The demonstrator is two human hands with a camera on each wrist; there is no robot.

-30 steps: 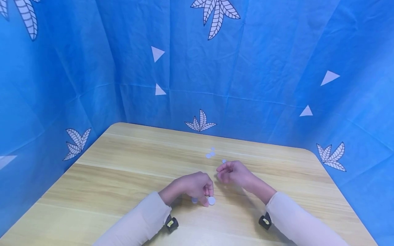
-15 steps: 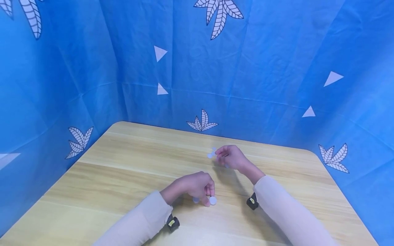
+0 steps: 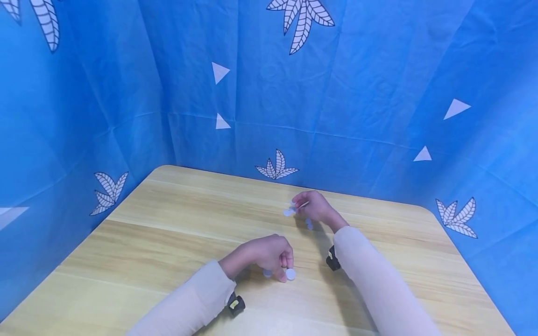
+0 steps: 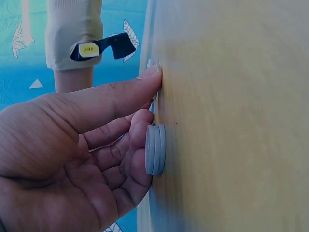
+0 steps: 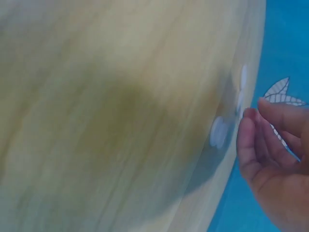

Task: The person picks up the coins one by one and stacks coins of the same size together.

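Low over the near middle of the table, my left hand [image 3: 269, 254] holds its thumb and bent forefinger at the edge of a pale grey round disc [image 3: 290, 274]. A small stack of grey discs [image 4: 155, 150] lies under that hand, closer to the wrist, and shows as a disc [image 3: 267, 273] left of the thumb in the head view. Farther back, my right hand [image 3: 315, 205] has loosely bent fingers over a few flat discs [image 3: 287, 213]. In the right wrist view, its thumb and fingertips are slightly apart with no disc seen between them.
Two overlapping discs [image 3: 309, 225] lie just below the right hand. The wooden table [image 3: 176, 224] has rounded far corners and meets a blue curtain [image 3: 357, 93] with leaf prints. A black wrist camera [image 3: 236, 305] sits at the left cuff.
My right hand has moved away toward the far discs, uncovering the overlapping discs below it. My left hand stays at its disc. The head view has shifted slightly.
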